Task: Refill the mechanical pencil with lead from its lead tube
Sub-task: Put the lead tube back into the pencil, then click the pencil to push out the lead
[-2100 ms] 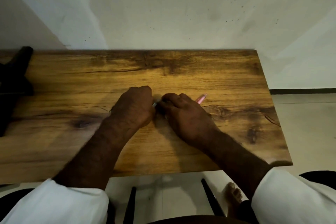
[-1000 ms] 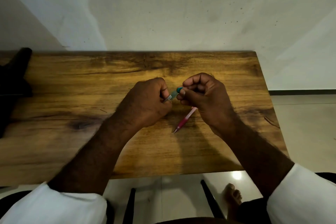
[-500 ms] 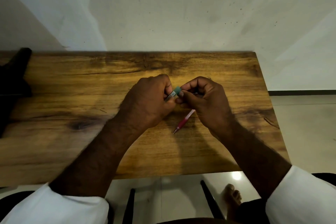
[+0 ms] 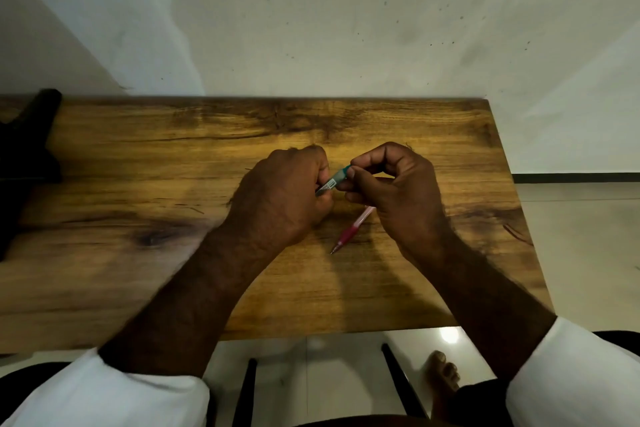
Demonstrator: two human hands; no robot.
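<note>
1. Nearest the viewer: two forearms in white sleeves [image 4: 104, 392] reach forward over the near edge of the wooden worktop [image 4: 138, 288]; a bare foot [image 4: 441, 369] shows on the tiled floor below.

2. Mechanical pencil [image 4: 350, 231] (pink barrel, red grip): lies flat on the worktop with its tip toward the viewer, its far end hidden under the right hand. Two seconds ago it was almost wholly covered by that hand; it now lies ungripped, so both hands are free for the tube.

3. Left hand [image 4: 282, 199]: clenched round the lower body of the lead tube [image 4: 333, 181], which slants up and to the right. Both hands have risen from the worktop since the earliest frame.

4. Right hand [image 4: 394, 185]: thumb and forefinger pinch the tube's green cap [image 4: 345, 170]. The grip has tightened on the cap over the last second. The cap appears seated still, though fingers hide the joint.

5. Reading for the task: the step in hand is probably uncapping. No lead is out and the pencil is untouched, so refilling has barely begun.

6. Farthest: a dark object [image 4: 27, 156] at the worktop's left edge, and the pale wall [image 4: 311, 10] behind.
</note>
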